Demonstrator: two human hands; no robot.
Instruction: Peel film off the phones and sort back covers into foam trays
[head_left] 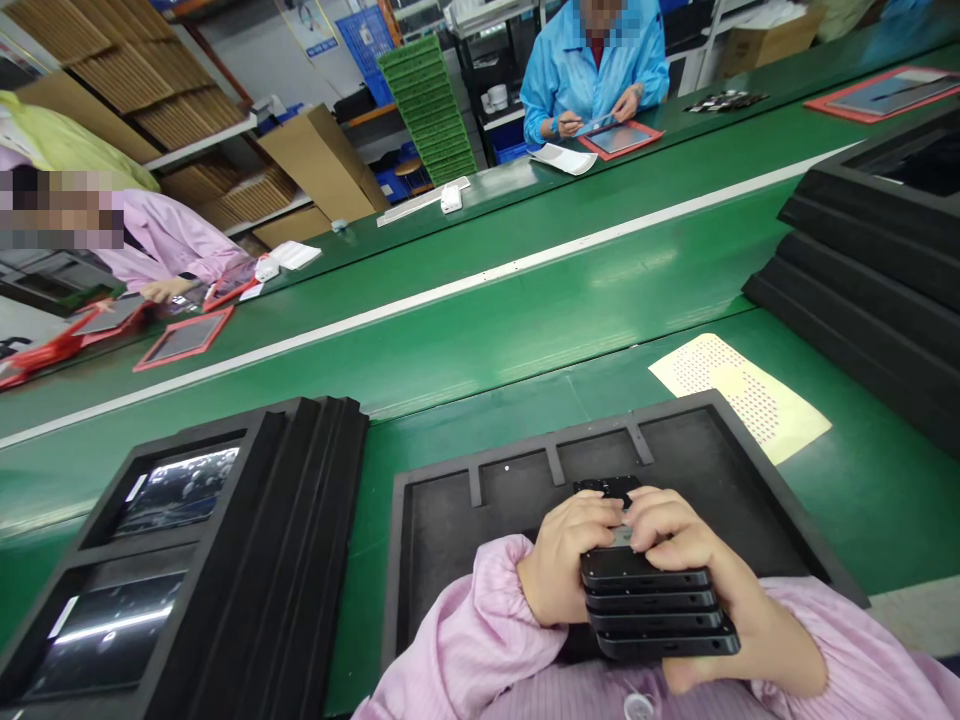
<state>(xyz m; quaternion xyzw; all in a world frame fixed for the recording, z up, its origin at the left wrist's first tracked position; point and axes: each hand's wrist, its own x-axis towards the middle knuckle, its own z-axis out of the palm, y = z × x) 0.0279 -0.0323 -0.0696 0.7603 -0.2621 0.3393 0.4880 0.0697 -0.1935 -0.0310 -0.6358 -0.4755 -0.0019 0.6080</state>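
A stack of several black phone-like devices (652,578) is held between my two hands, low in front of my body. My left hand (568,548) grips the stack's left side, its fingers curled over the top. From the right, my right hand (724,580) wraps round the stack, with fingertips on the top device close to the left ones. The fingers partly hide the top surface, which shows a greyish patch. Under the hands lies a black foam tray (517,480) with shallow slots along its far edge.
Stacked black foam trays (300,540) holding glossy screens stand at left; another tray stack (862,300) rises at right. A yellowish sticker sheet (780,405) lies on the green bench (450,430). Across it, a person in blue (600,70) and one in pink (169,235) handle red-framed panels.
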